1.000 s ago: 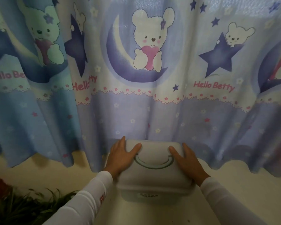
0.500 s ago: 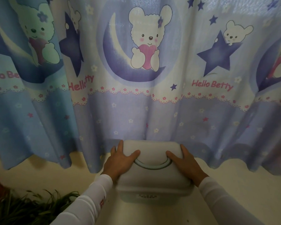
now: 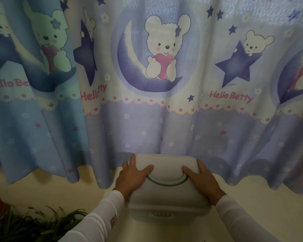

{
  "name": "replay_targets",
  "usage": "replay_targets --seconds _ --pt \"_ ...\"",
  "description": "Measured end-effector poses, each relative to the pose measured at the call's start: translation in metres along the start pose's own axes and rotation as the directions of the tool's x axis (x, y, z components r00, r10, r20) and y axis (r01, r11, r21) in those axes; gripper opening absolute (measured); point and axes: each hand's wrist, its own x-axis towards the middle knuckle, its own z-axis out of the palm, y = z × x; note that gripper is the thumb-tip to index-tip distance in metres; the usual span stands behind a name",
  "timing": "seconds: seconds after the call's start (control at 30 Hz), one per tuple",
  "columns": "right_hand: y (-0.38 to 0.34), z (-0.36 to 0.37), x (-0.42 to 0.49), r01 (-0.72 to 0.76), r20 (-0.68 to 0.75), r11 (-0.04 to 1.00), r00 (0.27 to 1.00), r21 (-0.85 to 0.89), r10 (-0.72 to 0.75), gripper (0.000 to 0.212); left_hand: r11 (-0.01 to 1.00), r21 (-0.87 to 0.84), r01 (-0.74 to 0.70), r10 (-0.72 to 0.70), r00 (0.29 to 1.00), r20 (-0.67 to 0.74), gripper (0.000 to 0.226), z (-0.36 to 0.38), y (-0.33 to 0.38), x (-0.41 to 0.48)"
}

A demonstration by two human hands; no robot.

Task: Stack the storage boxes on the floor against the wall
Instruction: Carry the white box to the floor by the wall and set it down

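A white storage box (image 3: 166, 196) with a pale green carry handle folded flat on its lid sits low in the middle of the view. Its far edge touches the bottom of the curtain. My left hand (image 3: 131, 177) grips the lid's left side, thumb on top near the handle. My right hand (image 3: 203, 179) grips the lid's right side the same way. A small label shows on the box's front face. What the box rests on is hidden beneath it.
A blue cartoon-print curtain (image 3: 147, 84) hangs across the whole background, its hem just above the pale floor (image 3: 269, 206). A green leafy plant (image 3: 24, 224) sits at the lower left, close to my left sleeve.
Both hands stay on the box's lid. The box has slid slightly farther under the curtain hem, and the view has shifted a little.
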Motion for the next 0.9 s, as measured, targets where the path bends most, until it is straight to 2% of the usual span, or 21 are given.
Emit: replay_targets --seconds 0.27,0.73,0.9 --pt "-0.013 0.005 -0.006 0.022 -0.044 1.000 0.999 -0.007 -0.023 0.087 0.996 -0.083 -0.016 0.017 1.000 0.008 0.091 -0.012 -0.007 -0.002" --pt "-0.048 0.049 -0.031 0.028 -0.056 0.999 0.998 -0.025 -0.030 0.098 0.997 -0.083 -0.006 0.005 1.000 -0.011 0.095 -0.063 -0.046 -0.009" --pt "-0.064 0.060 -0.040 0.092 -0.008 0.996 0.996 -0.019 -0.092 0.090 0.996 -0.089 0.013 -0.017 0.999 -0.049 0.095 -0.080 -0.058 -0.022"
